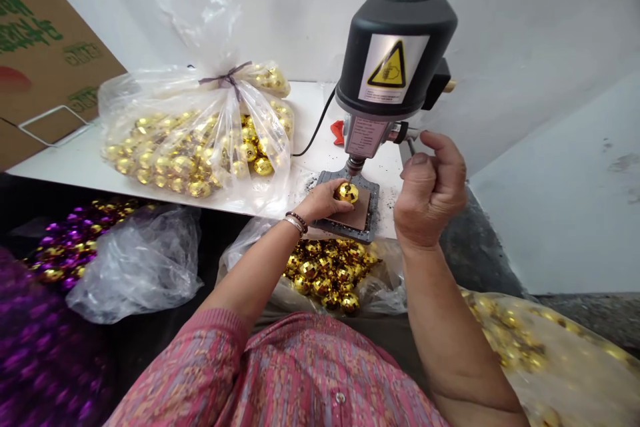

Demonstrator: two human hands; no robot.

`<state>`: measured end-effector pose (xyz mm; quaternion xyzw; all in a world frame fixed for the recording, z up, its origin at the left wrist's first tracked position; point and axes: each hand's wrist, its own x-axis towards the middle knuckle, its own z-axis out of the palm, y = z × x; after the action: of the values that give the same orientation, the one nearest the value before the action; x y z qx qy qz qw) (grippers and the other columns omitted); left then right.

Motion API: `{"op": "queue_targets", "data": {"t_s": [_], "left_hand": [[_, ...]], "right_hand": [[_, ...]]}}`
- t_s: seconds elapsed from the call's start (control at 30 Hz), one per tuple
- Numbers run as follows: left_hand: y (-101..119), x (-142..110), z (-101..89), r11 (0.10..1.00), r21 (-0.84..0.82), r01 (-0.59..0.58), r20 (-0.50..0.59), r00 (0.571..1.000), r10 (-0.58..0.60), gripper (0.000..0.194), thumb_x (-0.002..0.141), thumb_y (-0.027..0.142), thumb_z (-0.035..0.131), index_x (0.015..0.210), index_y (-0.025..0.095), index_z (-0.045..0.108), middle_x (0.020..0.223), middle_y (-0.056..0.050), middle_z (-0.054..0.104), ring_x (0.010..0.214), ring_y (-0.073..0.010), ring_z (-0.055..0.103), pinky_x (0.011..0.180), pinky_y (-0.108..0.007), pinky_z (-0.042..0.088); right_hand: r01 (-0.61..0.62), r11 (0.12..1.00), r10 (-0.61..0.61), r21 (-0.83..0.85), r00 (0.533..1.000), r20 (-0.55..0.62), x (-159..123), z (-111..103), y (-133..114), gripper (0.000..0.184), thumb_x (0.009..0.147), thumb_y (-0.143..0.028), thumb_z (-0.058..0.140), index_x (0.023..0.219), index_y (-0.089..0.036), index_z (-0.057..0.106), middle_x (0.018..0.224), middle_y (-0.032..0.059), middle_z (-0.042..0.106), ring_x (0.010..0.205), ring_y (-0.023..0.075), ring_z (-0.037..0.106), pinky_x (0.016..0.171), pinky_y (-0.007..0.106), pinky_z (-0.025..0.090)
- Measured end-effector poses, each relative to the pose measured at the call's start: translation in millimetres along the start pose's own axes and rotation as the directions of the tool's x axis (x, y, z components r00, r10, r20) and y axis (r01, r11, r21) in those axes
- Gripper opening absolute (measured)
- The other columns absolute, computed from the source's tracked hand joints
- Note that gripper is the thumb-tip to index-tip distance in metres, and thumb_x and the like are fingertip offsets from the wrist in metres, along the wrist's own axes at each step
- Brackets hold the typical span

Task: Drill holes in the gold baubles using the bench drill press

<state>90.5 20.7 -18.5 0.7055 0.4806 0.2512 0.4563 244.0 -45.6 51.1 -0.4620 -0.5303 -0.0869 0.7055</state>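
A small dark bench drill press (395,60) stands on the white table, a yellow warning label on its motor housing. My left hand (327,202) pinches a shiny gold faceted ball (347,193) on the brown board (357,213) that lies on the drill's base (369,235). The chuck (355,165) is right above the ball; whether the bit has entered it I cannot tell. My right hand (431,190) is closed around the drill's feed lever (413,140) at the right side. In my lap, an open plastic bag (390,290) holds many gold balls (325,277).
A tied clear bag (200,127) of gold balls sits on the white table (313,103), left of the drill. Behind it leans a cardboard box (55,40). Purple and gold balls (75,240) lie lower left by crumpled plastic (140,267). Another bag (565,360) fills the lower right.
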Motion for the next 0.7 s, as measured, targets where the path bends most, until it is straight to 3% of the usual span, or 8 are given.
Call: {"op": "queue_targets", "data": {"t_s": [0.17,0.27,0.37,0.47,0.57,0.7], "left_hand": [[-4,1,0.6,0.998,0.063,-0.002,-0.009,1.0,0.002,0.065,0.069,0.027,0.086,0.132,0.021,0.068,0.109,-0.004,0.076,0.102,-0.0255,0.07,0.096,-0.037,0.053],[-5,0,2.2,0.997,0.077,-0.009,-0.015,1.0,0.01,0.066,0.069,0.029,0.086,0.132,0.023,0.068,0.111,-0.004,0.076,0.104,-0.0262,0.069,0.098,-0.038,0.053],[-3,-2,4.5,0.996,0.085,0.011,-0.05,0.999,-0.006,0.063,0.069,0.029,0.086,0.13,0.022,0.069,0.108,-0.004,0.076,0.101,-0.0264,0.069,0.096,-0.038,0.053],[1,-10,4.9,0.998,0.062,0.016,-0.097,0.995,-0.01,0.058,0.069,0.027,0.085,0.125,0.02,0.069,0.104,-0.004,0.075,0.097,-0.0243,0.069,0.093,-0.036,0.054],[3,-29,-0.5,1.0,0.016,0.0,-0.113,0.994,0.002,0.048,0.073,0.027,0.081,0.119,0.018,0.069,0.098,-0.002,0.074,0.091,-0.0206,0.068,0.086,-0.032,0.054],[-2,-66,-14.8,0.995,0.055,-0.081,0.076,0.994,0.077,0.058,0.07,0.032,0.086,0.124,0.018,0.068,0.102,-0.004,0.074,0.091,-0.0201,0.067,0.083,-0.031,0.054]], "right_hand": [[0.003,1.0,-0.003,0.009,1.0,-0.009,-18,0,11,0.026,0.099,-0.038,0.053,0.112,-0.023,0.07,0.073,-0.0009,0.061,0.066,0.0087,0.059,0.071,0.026,0.054],[0.002,1.0,0.0,0.026,0.999,-0.045,-13,2,8,0.027,0.1,-0.041,0.05,0.109,-0.023,0.068,0.078,-0.0005,0.063,0.068,0.0093,0.061,0.072,0.027,0.054],[-0.011,1.0,0.012,0.025,0.999,-0.048,17,7,-2,0.03,0.101,-0.042,0.047,0.108,-0.021,0.067,0.085,0.0012,0.065,0.074,0.0097,0.064,0.075,0.028,0.054],[-0.038,0.999,0.038,0.014,0.999,0.003,61,12,-13,0.028,0.098,-0.034,0.048,0.102,-0.015,0.069,0.08,0.0023,0.063,0.078,0.0105,0.064,0.074,0.026,0.051],[-0.152,0.988,0.15,0.002,0.981,0.126,90,15,-17,0.025,0.096,-0.025,0.048,0.1,-0.011,0.069,0.075,0.0003,0.06,0.075,0.008,0.059,0.071,0.023,0.047],[-0.186,0.982,0.176,0.046,0.97,0.167,95,15,-19,0.024,0.098,-0.024,0.048,0.1,-0.009,0.068,0.075,-0.0022,0.06,0.066,0.0032,0.053,0.064,0.019,0.039]]}}
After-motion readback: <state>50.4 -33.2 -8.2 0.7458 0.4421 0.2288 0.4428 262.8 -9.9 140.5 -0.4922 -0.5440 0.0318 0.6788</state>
